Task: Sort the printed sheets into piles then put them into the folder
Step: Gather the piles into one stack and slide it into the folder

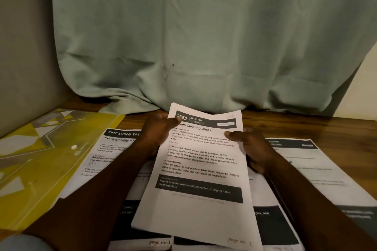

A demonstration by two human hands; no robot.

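Wooden bench (285,121), green curtain (204,36) behind, folder (40,161) at 9 o'clock. My left hand (157,134) and right hand (252,149) pinch the sheet (200,169) with their fingers over the piles (318,169); long axis 6 to 12, heading at 12.

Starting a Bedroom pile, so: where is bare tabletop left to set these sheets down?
Bare wooden tabletop shows mainly at the back right, between the pale green curtain and the Kitchen-headed paper pile. A thin sliver lies between curtain and yellow patterned folder. Nearer, overlapping printed piles crowd everything.
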